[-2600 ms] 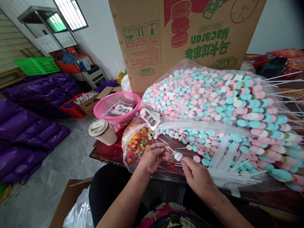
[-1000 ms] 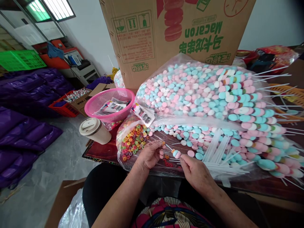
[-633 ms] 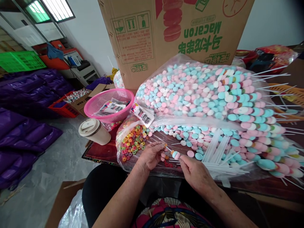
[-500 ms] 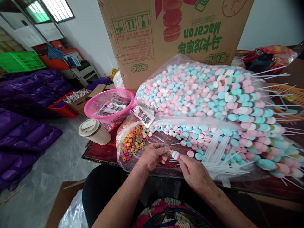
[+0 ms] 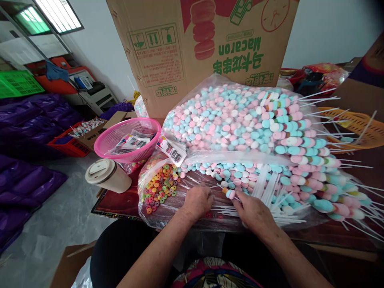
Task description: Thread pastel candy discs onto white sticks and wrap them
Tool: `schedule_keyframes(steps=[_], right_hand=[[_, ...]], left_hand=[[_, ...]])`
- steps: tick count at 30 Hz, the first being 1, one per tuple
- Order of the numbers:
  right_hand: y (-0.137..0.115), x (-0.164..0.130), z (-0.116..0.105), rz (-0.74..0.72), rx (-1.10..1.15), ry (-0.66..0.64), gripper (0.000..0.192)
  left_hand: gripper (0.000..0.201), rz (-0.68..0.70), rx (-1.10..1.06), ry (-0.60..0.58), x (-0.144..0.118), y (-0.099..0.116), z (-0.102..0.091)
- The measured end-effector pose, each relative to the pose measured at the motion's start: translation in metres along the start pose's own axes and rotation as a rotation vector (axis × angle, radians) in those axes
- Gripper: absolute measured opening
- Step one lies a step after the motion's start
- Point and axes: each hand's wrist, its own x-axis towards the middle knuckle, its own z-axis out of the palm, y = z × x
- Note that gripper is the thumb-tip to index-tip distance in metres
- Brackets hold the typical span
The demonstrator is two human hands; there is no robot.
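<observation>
Clamps right grip (image 5: pixel 253 211) on candy skewer (image 5: pixel 225 191) close behind its blue-and-pink sweet (image 5: pixel 230 194), presumably for steadiness, over the bench (image 5: pixel 126 204); holds left grip (image 5: pixel 198 202) palm-down nearby, cannot tell whether parted or pinching.

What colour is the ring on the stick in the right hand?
Orange; the ring shows best in the head view, next to the light-blue candy.
</observation>
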Motion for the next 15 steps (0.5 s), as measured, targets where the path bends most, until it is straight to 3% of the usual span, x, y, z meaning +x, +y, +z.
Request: schedule_keyframes(steps=[4, 10, 15], right_hand=[[-0.009, 0.002, 0.001, -0.024, -0.109, -0.087, 0.025], [-0.003, 0.003, 0.004, -0.040, -0.064, -0.007, 0.019], [0.002, 0.004, 0.003, -0.077, 0.066, 0.059, 0.016]], left_hand=[[0.019, -0.005, -0.103, 0.079, 0.017, 0.004, 0.000], [0.022, 0.010, -0.254, 0.173, 0.059, 0.004, 0.006], [0.006, -0.012, -0.425, 0.264, 0.048, -0.010, 0.008]])
